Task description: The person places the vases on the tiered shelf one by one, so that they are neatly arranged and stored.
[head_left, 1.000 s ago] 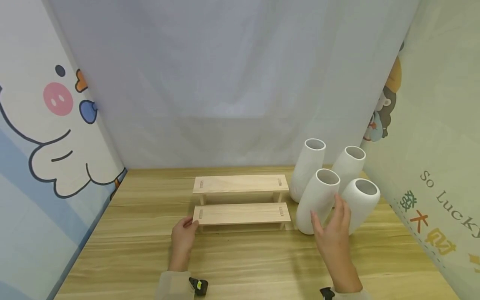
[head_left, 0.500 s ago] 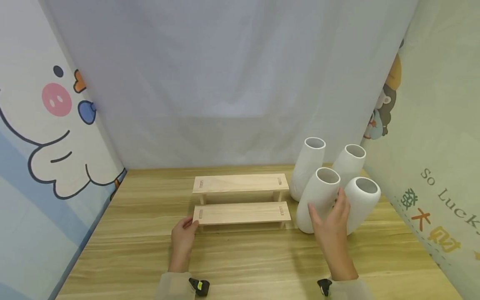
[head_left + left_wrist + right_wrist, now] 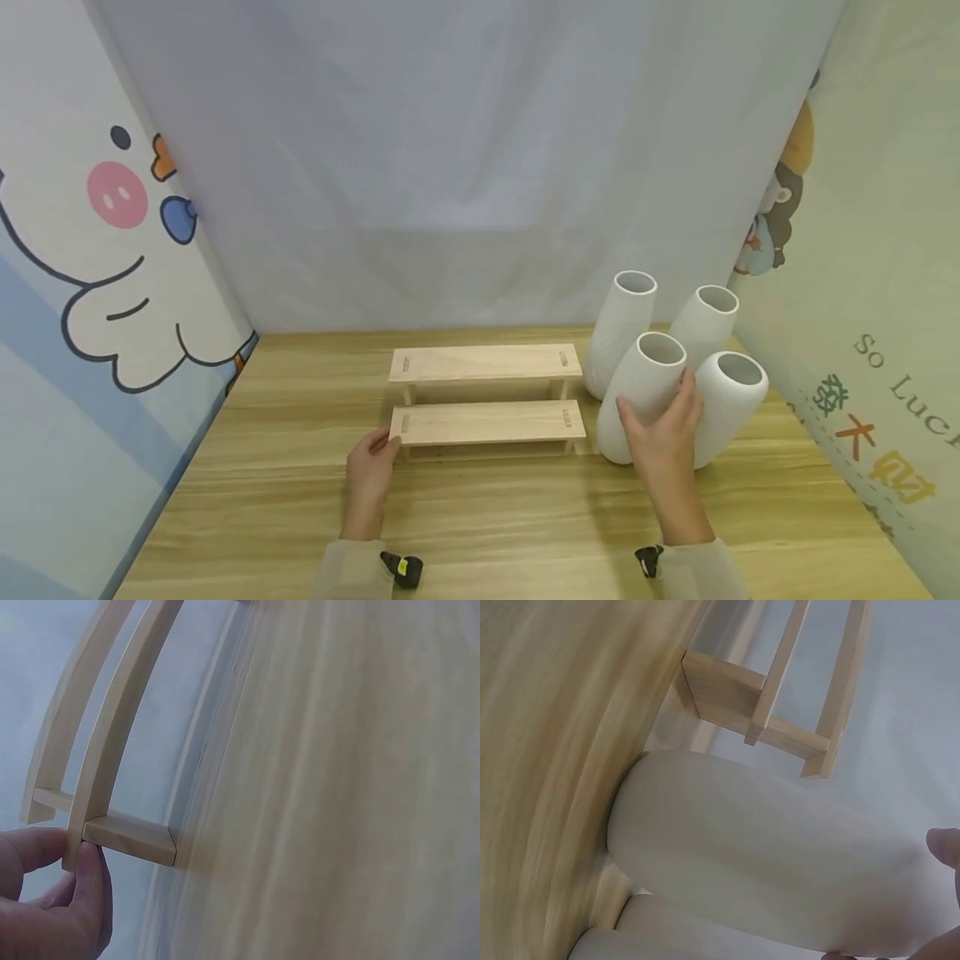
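Observation:
A two-tier wooden stand (image 3: 487, 423) sits mid-table in the head view. My left hand (image 3: 369, 475) pinches the left end of its lower shelf, thumb on top and fingers underneath, as the left wrist view shows of the same shelf (image 3: 112, 742). To the stand's right, several white vases stand in a cluster. With its thumb on the left side and fingers on the right, my right hand (image 3: 666, 446) holds the front-left vase (image 3: 637, 392). That vase (image 3: 757, 847) fills much of the right wrist view, its base on the table.
Close to the held vase are a back-left vase (image 3: 618, 333), a back-right vase (image 3: 705, 325) and a front-right vase (image 3: 723, 408). A grey-white cloth (image 3: 450, 167) hangs behind the wooden table (image 3: 480, 525). Printed panels flank both sides.
My right hand has moved in against the front-left vase, its fingers drawing closer around it. The left hand keeps its pinch on the stand, and the stand and vases look unmoved.

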### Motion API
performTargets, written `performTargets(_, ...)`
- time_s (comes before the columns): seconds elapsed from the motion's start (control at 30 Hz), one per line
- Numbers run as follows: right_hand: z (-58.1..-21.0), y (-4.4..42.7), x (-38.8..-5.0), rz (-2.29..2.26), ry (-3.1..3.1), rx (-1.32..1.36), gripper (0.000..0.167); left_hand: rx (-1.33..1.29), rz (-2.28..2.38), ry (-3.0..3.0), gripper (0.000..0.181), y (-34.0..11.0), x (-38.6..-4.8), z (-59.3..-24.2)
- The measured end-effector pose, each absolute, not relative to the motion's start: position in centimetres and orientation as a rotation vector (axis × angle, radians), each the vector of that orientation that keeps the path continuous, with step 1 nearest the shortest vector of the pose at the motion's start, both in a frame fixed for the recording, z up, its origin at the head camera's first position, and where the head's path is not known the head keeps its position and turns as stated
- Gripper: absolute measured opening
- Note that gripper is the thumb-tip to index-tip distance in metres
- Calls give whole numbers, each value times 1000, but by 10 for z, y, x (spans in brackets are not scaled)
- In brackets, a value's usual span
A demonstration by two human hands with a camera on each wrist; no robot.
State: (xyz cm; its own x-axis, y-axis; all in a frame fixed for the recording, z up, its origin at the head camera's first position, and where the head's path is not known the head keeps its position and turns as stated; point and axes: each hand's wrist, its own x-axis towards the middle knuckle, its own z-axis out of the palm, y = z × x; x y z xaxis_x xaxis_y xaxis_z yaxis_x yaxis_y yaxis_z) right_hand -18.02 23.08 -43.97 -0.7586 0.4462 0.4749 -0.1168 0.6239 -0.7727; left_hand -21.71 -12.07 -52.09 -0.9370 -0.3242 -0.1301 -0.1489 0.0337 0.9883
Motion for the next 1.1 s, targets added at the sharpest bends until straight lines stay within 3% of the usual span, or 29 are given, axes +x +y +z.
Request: performTargets(1.1,-440,234,-192,1121,-2120,-315,93,502,-2075,-2138,36,-121,-216,-519)
